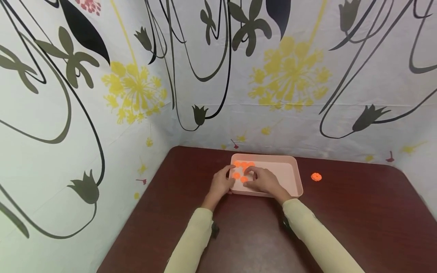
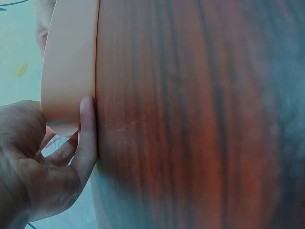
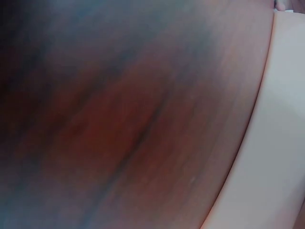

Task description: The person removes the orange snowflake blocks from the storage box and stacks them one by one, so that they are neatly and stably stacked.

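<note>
Probably, pieces (image 1: 236,175) between the hands are being arranged in the tray (image 1: 283,170), the left hand (image 1: 222,182) curled round its end, the right hand (image 1: 264,180) bent over them, whether pinching one unclear; next calls for light fingertip placing.

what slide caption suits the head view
Left fingers and right fingers at a pink tray of orange pieces, another lying outside.

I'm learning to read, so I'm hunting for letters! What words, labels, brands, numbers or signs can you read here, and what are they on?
None: there's no writing to read.
The patterned wall has printed plants, not letters.
The tray and table show no words or numbers.
The orange pieces in the tray and the lone orange piece are too small to check for tiny marks.
</note>
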`<state>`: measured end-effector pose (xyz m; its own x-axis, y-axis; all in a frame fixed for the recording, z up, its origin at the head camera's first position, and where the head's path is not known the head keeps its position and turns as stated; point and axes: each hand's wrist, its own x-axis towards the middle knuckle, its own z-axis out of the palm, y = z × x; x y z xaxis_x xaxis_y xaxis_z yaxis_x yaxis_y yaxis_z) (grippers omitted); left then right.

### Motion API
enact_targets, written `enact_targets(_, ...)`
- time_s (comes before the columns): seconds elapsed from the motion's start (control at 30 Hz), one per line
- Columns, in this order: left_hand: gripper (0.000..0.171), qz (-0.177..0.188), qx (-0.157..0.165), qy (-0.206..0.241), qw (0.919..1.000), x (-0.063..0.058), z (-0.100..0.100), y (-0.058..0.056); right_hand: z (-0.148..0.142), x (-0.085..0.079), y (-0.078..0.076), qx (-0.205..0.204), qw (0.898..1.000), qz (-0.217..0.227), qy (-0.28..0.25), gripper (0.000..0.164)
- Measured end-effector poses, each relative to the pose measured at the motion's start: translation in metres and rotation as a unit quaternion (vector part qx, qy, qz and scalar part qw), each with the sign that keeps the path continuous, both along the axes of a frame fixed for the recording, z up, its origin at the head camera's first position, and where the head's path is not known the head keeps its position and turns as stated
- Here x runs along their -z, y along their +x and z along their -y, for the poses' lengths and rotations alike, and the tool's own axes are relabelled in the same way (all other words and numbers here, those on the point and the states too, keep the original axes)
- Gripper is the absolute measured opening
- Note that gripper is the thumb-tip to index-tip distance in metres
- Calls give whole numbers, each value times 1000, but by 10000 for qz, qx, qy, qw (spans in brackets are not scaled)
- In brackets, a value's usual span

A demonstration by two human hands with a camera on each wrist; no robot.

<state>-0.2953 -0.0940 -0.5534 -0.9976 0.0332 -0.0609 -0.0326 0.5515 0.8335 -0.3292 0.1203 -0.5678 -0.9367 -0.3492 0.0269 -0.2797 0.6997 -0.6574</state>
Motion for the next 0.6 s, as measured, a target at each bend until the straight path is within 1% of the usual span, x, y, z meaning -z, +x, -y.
enact_targets(0.13,56,-36,18,37,10000,2,0,1,1,0,1,21,9998,-82,187,37)
enact_targets(0.4,55,2,-14,-3,10000,3,0,0,3,-1,2,24,9995,-65,292,35)
enact_targets(0.6,56,27,10,45,10000,0,1,0,5,-1,1,106,9991,-273,298,28)
